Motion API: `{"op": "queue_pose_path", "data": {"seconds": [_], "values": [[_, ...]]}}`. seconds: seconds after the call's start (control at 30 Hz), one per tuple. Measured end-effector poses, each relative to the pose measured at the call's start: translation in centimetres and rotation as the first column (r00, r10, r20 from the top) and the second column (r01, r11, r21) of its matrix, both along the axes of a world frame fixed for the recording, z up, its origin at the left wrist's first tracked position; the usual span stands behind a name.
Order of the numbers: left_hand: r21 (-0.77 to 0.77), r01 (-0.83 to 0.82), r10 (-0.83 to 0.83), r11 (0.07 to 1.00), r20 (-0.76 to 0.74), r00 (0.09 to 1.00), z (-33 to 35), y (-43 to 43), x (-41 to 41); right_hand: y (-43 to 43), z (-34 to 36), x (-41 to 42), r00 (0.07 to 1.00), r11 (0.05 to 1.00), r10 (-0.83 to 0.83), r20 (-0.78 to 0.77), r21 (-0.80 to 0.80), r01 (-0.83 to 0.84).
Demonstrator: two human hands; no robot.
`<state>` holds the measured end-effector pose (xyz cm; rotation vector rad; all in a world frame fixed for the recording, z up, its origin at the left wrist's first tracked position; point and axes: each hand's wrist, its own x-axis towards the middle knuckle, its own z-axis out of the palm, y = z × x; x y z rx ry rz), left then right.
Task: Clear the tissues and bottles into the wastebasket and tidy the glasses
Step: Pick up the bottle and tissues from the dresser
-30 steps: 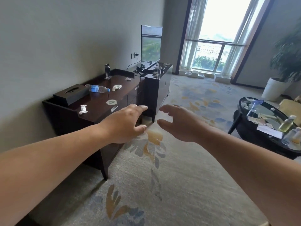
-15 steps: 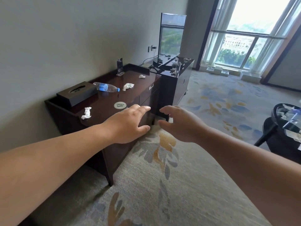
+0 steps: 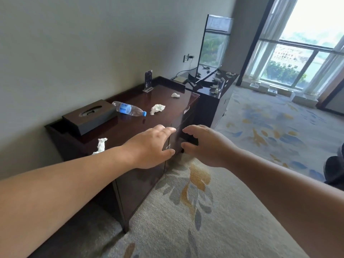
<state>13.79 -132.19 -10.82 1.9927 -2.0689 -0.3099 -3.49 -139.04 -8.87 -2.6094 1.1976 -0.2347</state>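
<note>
A clear plastic bottle with a blue cap lies on its side on the dark wooden sideboard. Three crumpled white tissues sit on the same top: one near the front left, one beside the bottle, one farther back. My left hand hovers over the sideboard's front edge, fingers relaxed, holding nothing. My right hand is held out just right of it, in front of the drawers, fingers loosely bent and empty. No wastebasket or glasses are in view.
A dark tissue box stands at the sideboard's left end, an upright card stand at the back. A lower cabinet carries a television. Patterned carpet stretches to the window. A dark object sits at the right edge.
The view has moved closer to the sideboard and turned left; the glass coffee table has left the frame. Both hands stay outstretched and empty, now over the sideboard's front edge.
</note>
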Motion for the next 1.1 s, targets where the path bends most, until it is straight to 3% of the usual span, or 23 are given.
{"op": "queue_pose_path", "data": {"seconds": [0.27,0.57,0.83,1.1], "values": [[0.032,-0.219,0.220,0.975,-0.042,0.975,-2.1,-7.7,4.2,-10.8,-2.1,5.7,0.985,0.984,0.170,0.009,0.045,-0.170],[0.069,-0.496,0.500,0.866,-0.067,0.864,-2.7,-13.5,8.4,-21.5,-2.5,11.3,0.923,0.921,0.384,-0.014,0.075,-0.382],[0.104,-0.609,0.612,0.787,-0.001,0.791,-4.4,-14.2,13.9,-24.7,-5.0,19.8,0.851,0.838,0.524,0.024,0.163,-0.521],[0.096,-0.705,0.709,0.703,-0.013,0.705,-5.0,-13.4,22.0,-24.9,-6.5,28.8,0.783,0.776,0.620,-0.040,0.178,-0.606]]}}
